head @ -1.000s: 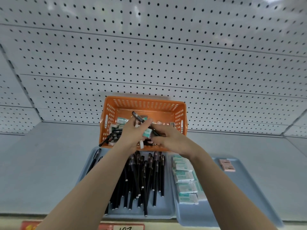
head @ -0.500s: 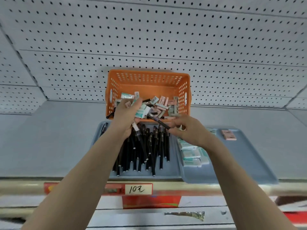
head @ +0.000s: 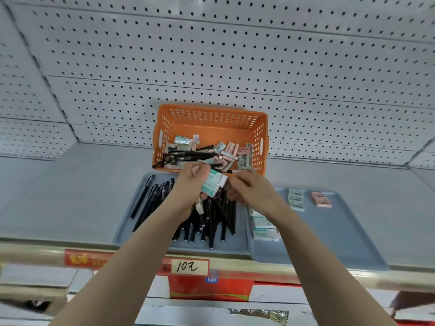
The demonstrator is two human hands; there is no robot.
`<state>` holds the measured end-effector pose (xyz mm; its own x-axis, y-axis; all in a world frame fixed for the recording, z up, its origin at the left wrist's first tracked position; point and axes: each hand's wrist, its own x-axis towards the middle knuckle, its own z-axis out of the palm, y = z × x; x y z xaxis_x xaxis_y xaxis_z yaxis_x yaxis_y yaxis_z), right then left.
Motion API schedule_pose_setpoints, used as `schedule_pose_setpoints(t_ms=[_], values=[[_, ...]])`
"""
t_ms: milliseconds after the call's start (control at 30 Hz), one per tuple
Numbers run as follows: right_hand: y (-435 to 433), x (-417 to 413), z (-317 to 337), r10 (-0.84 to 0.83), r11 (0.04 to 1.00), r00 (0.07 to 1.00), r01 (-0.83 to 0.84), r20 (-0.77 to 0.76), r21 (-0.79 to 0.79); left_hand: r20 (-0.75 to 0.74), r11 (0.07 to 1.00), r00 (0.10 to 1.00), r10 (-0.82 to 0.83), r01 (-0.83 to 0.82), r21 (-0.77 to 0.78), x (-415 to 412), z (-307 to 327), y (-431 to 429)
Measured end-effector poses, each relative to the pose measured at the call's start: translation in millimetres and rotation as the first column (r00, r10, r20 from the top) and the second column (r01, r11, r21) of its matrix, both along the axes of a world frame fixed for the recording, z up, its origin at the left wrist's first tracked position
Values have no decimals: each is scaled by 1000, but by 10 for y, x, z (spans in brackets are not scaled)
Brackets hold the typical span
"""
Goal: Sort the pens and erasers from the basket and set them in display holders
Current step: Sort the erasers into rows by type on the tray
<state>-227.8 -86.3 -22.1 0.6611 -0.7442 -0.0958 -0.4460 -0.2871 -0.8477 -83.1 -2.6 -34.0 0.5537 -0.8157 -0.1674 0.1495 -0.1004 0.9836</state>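
Shelf front edge: left tray [head: 127, 222] has a pile of pens [head: 211, 220], right tray [head: 329, 231] a few erasers [head: 295, 201]. Above them, left hand [head: 188, 187] grip holds green erasers [head: 213, 184]. Right hand [head: 256, 191] is beside them, grip can't tell. Basket [head: 211, 109] at shelf back is a mixed pile, so roughly past half.

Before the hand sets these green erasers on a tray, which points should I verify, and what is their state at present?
1. Grip of the left hand on the green erasers: ok, fingers curl round the stack.
2. Right hand free to help: cannot tell, its fingertips are hidden at the stack's edge.
3. Bare room on the right tray: ok.
4. Sorting: ok, pens on the left tray, sorted erasers on the right one.
5. Basket emptied: not ok, pens and erasers lie inside.
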Motion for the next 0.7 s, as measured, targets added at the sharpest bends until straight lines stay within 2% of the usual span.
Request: schedule_pose_setpoints(t_ms=[33, 67, 100, 200, 333, 433, 567, 633, 700], values=[[-17, -8, 44, -34, 987, 994, 16, 108, 160, 24, 1000, 1000, -10, 10, -14, -23, -7, -7], [-41, -27, 88, -25, 969, 985, -18, 171, 245, 42, 999, 999, -28, 30, -27, -59, 4, -18], [-70, -53, 108, 15, 963, 982, -65, 191, 261, 62, 998, 997, -49, 51, -34, -94, 16, -37], [-186, -167, 103, 29, 977, 982, -68, 186, 203, 84, 995, 992, -93, 95, -25, -218, 66, -103], [-423, -455, 101, -181, 981, 956, 159, 232, 111, 22, 997, 997, -67, 67, 25, -340, 119, -188], [-576, -701, 58, -242, 970, 954, 238, 180, 41, -35, 999, 999, -24, 25, 24, -418, 133, -262], [-702, -973, -20, -316, 949, 947, 315, 55, 27, -232, 999, 973, -20, 11, -38, -554, 169, -315], [-730, -1079, -72, -317, 945, 948, 316, 1, 83, -236, 999, 972, -16, 7, -41, -609, 178, -336], [-728, -1129, -158, -314, 948, 945, 317, -90, 14, -197, 1000, 980, 8, -14, -25, -645, 152, -366]])
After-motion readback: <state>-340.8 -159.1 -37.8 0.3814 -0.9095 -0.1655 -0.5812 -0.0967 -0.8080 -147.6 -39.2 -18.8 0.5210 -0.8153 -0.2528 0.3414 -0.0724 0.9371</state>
